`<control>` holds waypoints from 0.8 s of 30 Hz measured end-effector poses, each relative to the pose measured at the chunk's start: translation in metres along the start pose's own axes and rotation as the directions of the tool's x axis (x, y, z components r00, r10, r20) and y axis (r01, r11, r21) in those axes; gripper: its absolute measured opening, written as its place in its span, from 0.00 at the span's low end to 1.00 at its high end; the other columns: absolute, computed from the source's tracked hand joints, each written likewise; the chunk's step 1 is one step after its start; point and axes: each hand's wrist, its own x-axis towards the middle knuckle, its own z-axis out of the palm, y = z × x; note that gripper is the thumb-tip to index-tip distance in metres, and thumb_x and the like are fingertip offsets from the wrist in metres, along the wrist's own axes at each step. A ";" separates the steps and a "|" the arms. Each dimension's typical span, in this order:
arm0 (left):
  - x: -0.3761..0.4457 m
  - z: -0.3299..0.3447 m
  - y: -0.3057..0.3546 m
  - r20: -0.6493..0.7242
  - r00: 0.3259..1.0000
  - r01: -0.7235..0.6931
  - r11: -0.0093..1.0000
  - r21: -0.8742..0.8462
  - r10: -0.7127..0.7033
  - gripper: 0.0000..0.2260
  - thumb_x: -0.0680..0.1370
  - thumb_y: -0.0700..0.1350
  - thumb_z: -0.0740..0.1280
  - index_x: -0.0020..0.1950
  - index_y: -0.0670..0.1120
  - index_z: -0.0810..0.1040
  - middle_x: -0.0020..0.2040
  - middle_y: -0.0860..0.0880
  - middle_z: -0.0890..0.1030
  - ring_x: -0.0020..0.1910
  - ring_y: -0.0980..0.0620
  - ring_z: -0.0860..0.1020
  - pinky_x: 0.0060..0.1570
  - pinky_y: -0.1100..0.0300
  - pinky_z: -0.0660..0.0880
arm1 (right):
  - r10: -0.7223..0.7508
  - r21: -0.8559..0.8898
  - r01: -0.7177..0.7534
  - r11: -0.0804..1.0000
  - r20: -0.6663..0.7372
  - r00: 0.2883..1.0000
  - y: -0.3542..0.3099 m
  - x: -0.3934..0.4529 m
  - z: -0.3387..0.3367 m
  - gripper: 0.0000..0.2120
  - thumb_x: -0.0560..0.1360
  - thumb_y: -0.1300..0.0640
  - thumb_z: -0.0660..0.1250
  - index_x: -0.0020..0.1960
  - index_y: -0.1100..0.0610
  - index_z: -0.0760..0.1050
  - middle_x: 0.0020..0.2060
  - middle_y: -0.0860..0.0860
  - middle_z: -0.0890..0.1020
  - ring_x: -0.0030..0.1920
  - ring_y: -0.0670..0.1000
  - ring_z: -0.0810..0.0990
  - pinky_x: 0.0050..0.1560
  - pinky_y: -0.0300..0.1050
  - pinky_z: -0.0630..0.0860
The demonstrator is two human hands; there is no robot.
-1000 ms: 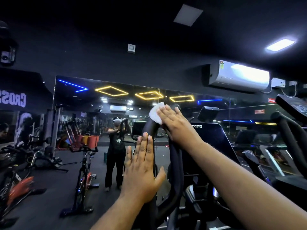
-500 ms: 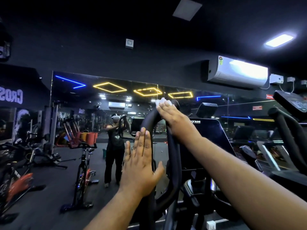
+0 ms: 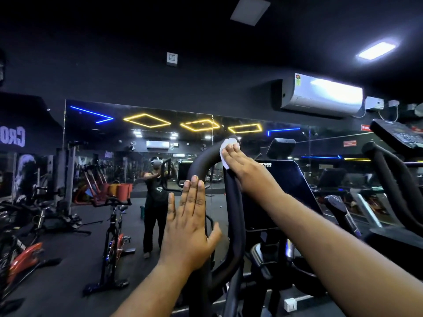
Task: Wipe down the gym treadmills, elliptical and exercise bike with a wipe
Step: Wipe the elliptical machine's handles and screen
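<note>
While left hand point(image 3: 190, 227) braces, right hand point(image 3: 242, 165) presses wipe point(image 3: 225, 148) atop handlebar point(image 3: 203, 161).

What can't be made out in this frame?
- Head view: most of the wipe is covered by the right hand.
- The handle base is cut off by the bottom edge.
- Left hand: its palm contact is hidden behind it.
- The console lettering is too small.
</note>
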 end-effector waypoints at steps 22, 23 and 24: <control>-0.012 -0.003 0.001 0.084 0.996 0.028 0.998 0.062 -0.033 0.41 0.78 0.61 0.54 0.83 0.45 0.37 0.83 0.47 0.34 0.82 0.50 0.35 0.80 0.40 0.43 | -0.217 0.098 0.201 0.975 0.193 0.957 -0.039 -0.100 -0.010 0.20 0.79 0.58 0.60 0.68 0.63 0.77 0.70 0.60 0.76 0.74 0.61 0.70 0.71 0.56 0.72; -0.013 -0.002 0.001 0.082 0.996 0.026 0.998 0.059 -0.031 0.41 0.79 0.61 0.54 0.83 0.44 0.37 0.83 0.47 0.34 0.82 0.50 0.35 0.80 0.40 0.43 | -0.267 0.118 0.248 0.962 0.200 0.942 -0.045 -0.118 -0.008 0.20 0.80 0.58 0.60 0.68 0.64 0.77 0.70 0.60 0.75 0.75 0.61 0.69 0.73 0.56 0.69; -0.015 -0.002 0.002 0.085 0.996 0.027 0.998 0.056 -0.032 0.41 0.79 0.61 0.54 0.83 0.44 0.37 0.83 0.47 0.34 0.82 0.50 0.35 0.80 0.41 0.42 | -0.309 0.122 0.289 0.949 0.193 0.931 -0.048 -0.131 -0.007 0.19 0.81 0.59 0.60 0.68 0.64 0.77 0.70 0.60 0.75 0.75 0.61 0.69 0.74 0.56 0.67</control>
